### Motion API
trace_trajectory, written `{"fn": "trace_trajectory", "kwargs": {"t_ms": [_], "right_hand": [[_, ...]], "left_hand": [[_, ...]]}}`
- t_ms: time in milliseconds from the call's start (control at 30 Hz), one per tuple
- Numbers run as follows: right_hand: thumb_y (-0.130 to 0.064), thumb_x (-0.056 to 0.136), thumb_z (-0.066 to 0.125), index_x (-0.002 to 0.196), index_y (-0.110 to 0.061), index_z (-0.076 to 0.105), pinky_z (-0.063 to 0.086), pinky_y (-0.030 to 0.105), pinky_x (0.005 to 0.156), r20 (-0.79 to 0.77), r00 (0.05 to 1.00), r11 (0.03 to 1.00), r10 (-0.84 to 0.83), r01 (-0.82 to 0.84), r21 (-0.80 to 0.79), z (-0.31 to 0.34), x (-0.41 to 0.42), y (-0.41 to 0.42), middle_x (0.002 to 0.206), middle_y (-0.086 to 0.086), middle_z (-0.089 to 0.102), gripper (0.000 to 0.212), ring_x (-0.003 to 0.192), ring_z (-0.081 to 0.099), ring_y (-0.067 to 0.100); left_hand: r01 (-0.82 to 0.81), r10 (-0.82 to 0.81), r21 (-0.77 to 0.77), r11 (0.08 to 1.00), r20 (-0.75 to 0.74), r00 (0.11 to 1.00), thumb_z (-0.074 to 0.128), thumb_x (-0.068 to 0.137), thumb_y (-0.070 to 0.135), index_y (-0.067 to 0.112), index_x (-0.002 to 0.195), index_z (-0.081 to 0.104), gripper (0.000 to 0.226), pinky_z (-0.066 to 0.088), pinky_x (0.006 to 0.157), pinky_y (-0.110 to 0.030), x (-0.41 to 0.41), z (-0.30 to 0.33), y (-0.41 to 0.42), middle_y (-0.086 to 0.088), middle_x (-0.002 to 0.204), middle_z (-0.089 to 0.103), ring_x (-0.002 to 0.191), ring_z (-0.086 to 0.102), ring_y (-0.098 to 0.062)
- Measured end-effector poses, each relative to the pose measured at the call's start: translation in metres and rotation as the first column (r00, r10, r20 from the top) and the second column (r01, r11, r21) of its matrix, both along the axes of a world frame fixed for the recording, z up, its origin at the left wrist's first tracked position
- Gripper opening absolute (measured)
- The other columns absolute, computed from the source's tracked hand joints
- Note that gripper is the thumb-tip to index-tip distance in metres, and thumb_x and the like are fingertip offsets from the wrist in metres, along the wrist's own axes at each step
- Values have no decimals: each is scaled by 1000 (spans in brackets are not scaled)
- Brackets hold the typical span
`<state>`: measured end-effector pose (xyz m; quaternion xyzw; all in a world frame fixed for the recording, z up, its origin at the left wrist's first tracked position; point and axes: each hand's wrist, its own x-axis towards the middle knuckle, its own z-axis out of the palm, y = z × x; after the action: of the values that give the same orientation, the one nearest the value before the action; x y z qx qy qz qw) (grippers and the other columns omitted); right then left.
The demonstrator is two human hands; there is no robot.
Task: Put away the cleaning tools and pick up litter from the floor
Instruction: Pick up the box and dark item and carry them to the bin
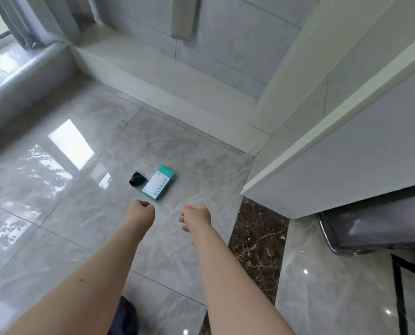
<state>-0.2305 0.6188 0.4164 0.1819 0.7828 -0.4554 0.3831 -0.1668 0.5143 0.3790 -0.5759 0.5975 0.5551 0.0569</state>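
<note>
A small teal and white carton [158,183] lies flat on the glossy grey floor tiles. A crumpled black scrap [136,179] sits just left of it, touching or nearly touching. Both my arms reach forward and down toward them. My left hand [141,212] hovers a short way below the carton with its fingers curled in and nothing in it. To its right, my right hand [195,217] hangs with loosely bent fingers slightly apart, also empty. Neither hand touches the litter.
A white cabinet [346,151] juts out at right, with a grey chair [376,228] under its edge. A low white plinth [167,93] runs along the back wall. A dark marble strip [257,240] crosses the floor. A grey rounded ledge [25,83] and curtains are at left.
</note>
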Motion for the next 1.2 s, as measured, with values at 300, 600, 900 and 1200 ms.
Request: {"fn": "trace_trajectory", "kwargs": {"t_ms": [300,600,900,1200], "right_hand": [[-6,90,44,108,-6,63,50,32,89,63,998,999,29,-31,38,-80,-77,-135,110,15,65,26,114,62,30],[-8,89,45,119,-9,60,51,29,87,178,981,988,80,-101,114,-185,-104,-199,127,11,62,34,116,60,25],[-8,89,49,134,-10,46,44,27,98,205,974,973,92,-131,190,-300,-131,-220,138,8,52,45,122,54,25],[-13,78,69,144,-13,26,49,40,100,247,941,943,-231,155,293,-394,-137,-229,141,11,41,79,119,55,31]], "left_hand": [[39,-39,4,999,108,993,38,88,1,10,65,42,25,35,63,-32,-77,-71,-134,-17,83,52,78,52,-28],[131,-148,96,987,202,968,37,85,1,11,69,42,19,33,60,-28,-102,-176,-194,-14,76,49,77,53,-27],[197,-204,53,979,252,946,43,88,7,8,135,42,47,49,81,-36,-124,-281,-220,-17,126,56,108,58,-36],[264,-241,-19,964,354,904,51,93,26,23,152,13,70,33,109,-42,-140,-381,-233,-8,155,20,137,29,-34]]}}
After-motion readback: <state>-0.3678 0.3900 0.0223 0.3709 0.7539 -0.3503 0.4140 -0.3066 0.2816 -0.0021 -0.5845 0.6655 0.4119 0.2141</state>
